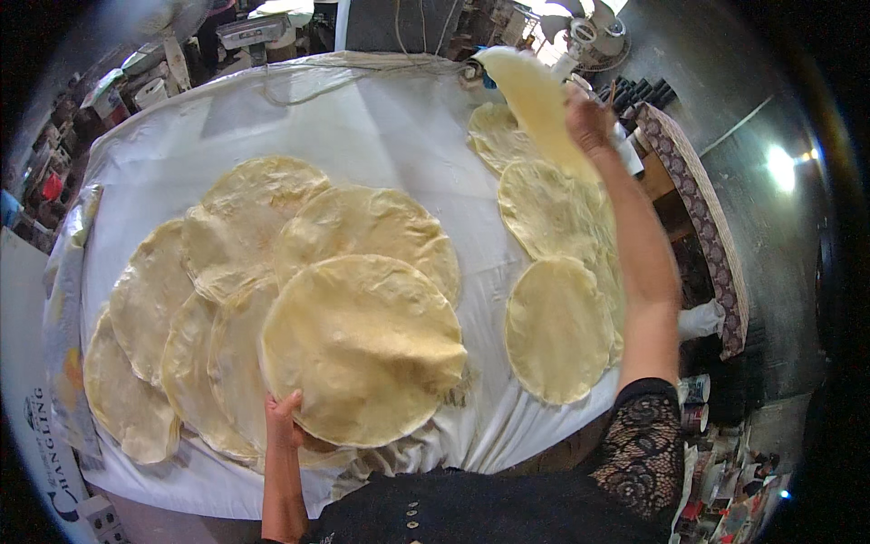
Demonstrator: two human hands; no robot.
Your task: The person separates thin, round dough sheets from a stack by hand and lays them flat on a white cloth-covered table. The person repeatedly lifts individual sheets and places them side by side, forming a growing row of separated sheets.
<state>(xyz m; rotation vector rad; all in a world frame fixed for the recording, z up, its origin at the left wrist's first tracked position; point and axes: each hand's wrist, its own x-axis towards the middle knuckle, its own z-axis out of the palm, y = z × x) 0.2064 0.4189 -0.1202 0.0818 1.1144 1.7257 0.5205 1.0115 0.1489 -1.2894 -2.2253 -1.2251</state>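
My left hand [282, 416] pinches the lower left rim of a large, round, thin flatbread [353, 326], thumb on top. That flatbread is puckered into a ridge at its right side and lies over several others. Up at the far right, my right hand [588, 124] grips the edge of another thin flatbread [533, 102], which hangs raised and bent above the table. Below it, a row of overlapping flatbreads [559, 330] runs down the right side, partly hidden by my right arm. More flatbreads [262, 221] fan out in an overlapping heap at the left.
A white cloth [401, 136] covers the wide table, wrinkled along the near edge. Past the far edge stand an electric fan [586, 34] and what looks like a weighing scale [253, 30]. A bench with a patterned cover [700, 204] borders the right side. A cable crosses the far edge.
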